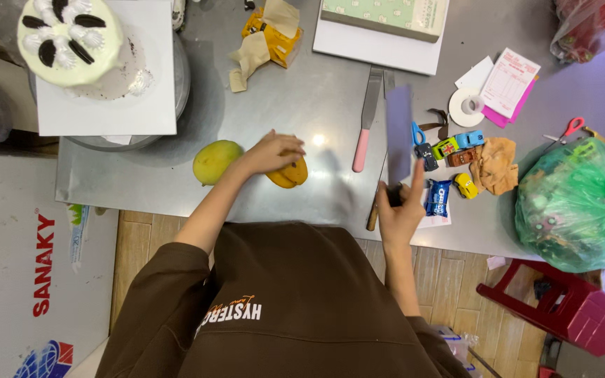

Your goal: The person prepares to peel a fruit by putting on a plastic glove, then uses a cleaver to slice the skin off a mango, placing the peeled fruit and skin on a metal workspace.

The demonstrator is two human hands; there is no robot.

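Item: one orange-yellow mango piece point(290, 173), rounded and smooth, pinned to the grey steel table point(316, 105) under the curled left hand point(272, 152); a whole yellow-green mango point(216, 161) lies uncut just left of that hand. Right hand point(400, 210) grips a broad rectangular cleaver point(399, 133), blade raised. Beyond it: pink-handled palette knife point(367, 122), toy cars point(456, 147).

orange mango point(290, 173) | on steel table | knife point(399, 134) | blade upright
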